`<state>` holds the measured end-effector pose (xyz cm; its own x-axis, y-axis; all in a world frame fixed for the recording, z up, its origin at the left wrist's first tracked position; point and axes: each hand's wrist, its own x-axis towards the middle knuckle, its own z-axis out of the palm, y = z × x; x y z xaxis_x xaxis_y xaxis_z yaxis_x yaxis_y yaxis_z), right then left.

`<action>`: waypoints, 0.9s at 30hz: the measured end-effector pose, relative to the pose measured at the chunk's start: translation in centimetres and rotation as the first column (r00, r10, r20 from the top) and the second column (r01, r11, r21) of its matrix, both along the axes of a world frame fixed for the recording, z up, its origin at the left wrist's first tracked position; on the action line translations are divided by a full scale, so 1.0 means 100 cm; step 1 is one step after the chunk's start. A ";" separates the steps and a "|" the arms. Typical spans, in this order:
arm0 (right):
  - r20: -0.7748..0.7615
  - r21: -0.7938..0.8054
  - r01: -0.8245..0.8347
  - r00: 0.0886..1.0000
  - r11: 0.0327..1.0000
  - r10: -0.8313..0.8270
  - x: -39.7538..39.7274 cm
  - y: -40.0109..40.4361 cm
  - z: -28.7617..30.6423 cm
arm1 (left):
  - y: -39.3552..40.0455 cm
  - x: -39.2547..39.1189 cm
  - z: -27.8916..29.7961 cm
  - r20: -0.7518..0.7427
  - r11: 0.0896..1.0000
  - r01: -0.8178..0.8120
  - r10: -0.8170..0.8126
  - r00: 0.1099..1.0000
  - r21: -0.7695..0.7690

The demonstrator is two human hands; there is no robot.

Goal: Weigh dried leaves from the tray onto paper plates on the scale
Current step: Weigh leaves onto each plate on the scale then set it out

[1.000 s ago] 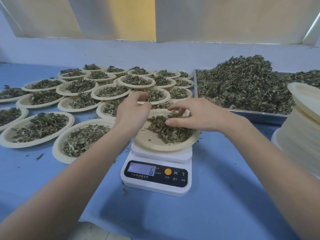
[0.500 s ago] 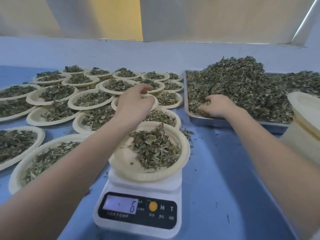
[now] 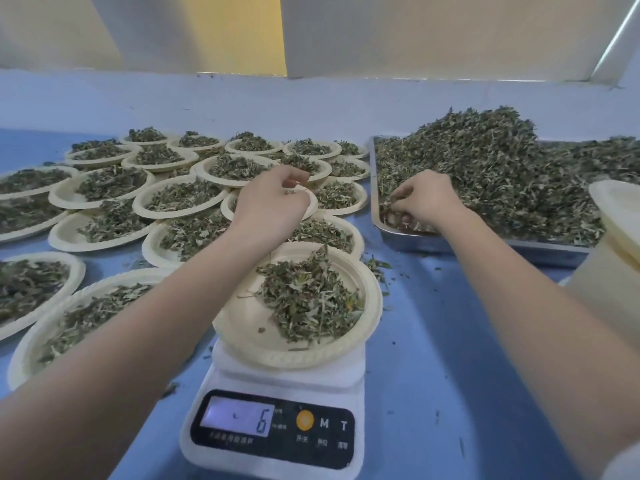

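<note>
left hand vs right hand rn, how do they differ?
The left hand hovers above the filled paper plates, past the plate on the scale; the right hand is down in the metal tray. The left pinches a few leaf bits; the right curls into the dried leaf pile. Both are bare, with fingers curled.

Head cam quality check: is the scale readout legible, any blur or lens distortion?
Head view: the scale display reads a clear 6, no glare. Light is soft and even, shadows faint. Wide-angle bending shows at the edges, on the forearms and the stack of plates. Slight softness on the left hand and right hand; far plates lose detail.
</note>
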<state>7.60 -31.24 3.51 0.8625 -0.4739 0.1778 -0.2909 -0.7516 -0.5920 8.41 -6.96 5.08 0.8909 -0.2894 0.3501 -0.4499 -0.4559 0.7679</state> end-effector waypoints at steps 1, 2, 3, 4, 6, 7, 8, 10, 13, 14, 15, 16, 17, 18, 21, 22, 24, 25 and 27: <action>0.079 0.069 0.008 0.997 0.998 -0.014 -0.006 0.003 0.004 | 0.000 -0.001 0.000 -0.007 1.000 -0.002 0.002 1.000 -0.008; 0.154 0.127 0.003 0.988 0.992 -0.022 -0.013 0.009 0.009 | 0.001 -0.003 0.000 -0.016 1.000 -0.006 0.006 1.000 -0.015; 0.218 0.170 -0.019 0.976 0.985 -0.019 -0.020 0.015 0.015 | 0.001 -0.005 0.000 -0.021 1.000 -0.013 0.013 1.000 -0.019; 0.270 0.214 -0.062 0.963 0.975 0.002 -0.028 0.024 0.020 | 0.002 -0.007 0.001 -0.023 1.000 -0.020 0.020 1.000 -0.020; 0.337 0.295 -0.209 0.936 0.933 0.103 -0.045 0.044 0.030 | 0.005 -0.011 0.001 -0.028 0.999 -0.034 0.033 0.999 -0.024; 0.347 0.296 -0.290 0.920 0.910 0.180 -0.054 0.056 0.035 | 0.006 -0.014 0.001 -0.031 0.999 -0.045 0.044 0.999 -0.027; 0.342 0.271 -0.365 0.901 0.891 0.266 -0.062 0.067 0.038 | 0.008 -0.016 0.001 -0.032 0.998 -0.061 0.060 0.998 -0.027; 0.293 0.185 -0.488 0.856 0.853 0.426 -0.076 0.091 0.041 | 0.013 -0.021 0.000 -0.030 0.994 -0.097 0.096 0.995 -0.041; 0.058 -0.051 -0.591 0.803 0.805 0.593 -0.089 0.118 0.042 | 0.022 -0.030 0.000 -0.031 0.984 -0.158 0.156 0.987 -0.078; -0.043 -0.094 -0.627 0.779 0.773 0.626 -0.092 0.123 0.041 | 0.027 -0.032 0.000 -0.027 0.981 -0.179 0.177 0.984 -0.073; -0.128 -0.113 -0.654 0.756 0.748 0.642 -0.095 0.126 0.040 | 0.031 -0.035 0.000 -0.026 0.979 -0.194 0.192 0.981 -0.067; -0.187 -0.130 -0.669 0.742 0.732 0.644 -0.098 0.127 0.040 | 0.036 -0.037 -0.001 -0.027 0.977 -0.202 0.201 0.979 -0.062; -0.217 -0.148 -0.673 0.737 0.724 0.641 -0.101 0.126 0.039 | 0.041 -0.040 -0.001 -0.026 0.977 -0.206 0.205 0.978 -0.054; -0.220 -0.163 -0.670 0.741 0.725 0.635 -0.104 0.124 0.039 | 0.046 -0.043 -0.003 -0.026 0.977 -0.210 0.209 0.978 -0.040; -0.173 -0.171 -0.624 0.781 0.763 0.600 -0.112 0.118 0.034 | 0.058 -0.048 -0.008 -0.033 0.977 -0.214 0.214 0.976 -0.005; -0.156 -0.151 -0.603 0.797 0.784 0.583 -0.113 0.116 0.031 | 0.061 -0.049 -0.010 -0.037 0.978 -0.209 0.209 0.977 -0.003; -0.107 -0.079 -0.564 0.825 0.822 0.555 -0.116 0.112 0.023 | 0.065 -0.051 -0.013 -0.050 0.979 -0.203 0.202 0.978 -0.003; -0.080 -0.044 -0.546 0.837 0.837 0.542 -0.117 0.112 0.019 | 0.067 -0.052 -0.014 -0.056 0.979 -0.202 0.202 0.978 -0.001; -0.032 -0.003 -0.519 0.854 0.855 0.519 -0.118 0.111 0.013 | 0.068 -0.053 -0.016 -0.061 0.979 -0.202 0.202 0.977 0.005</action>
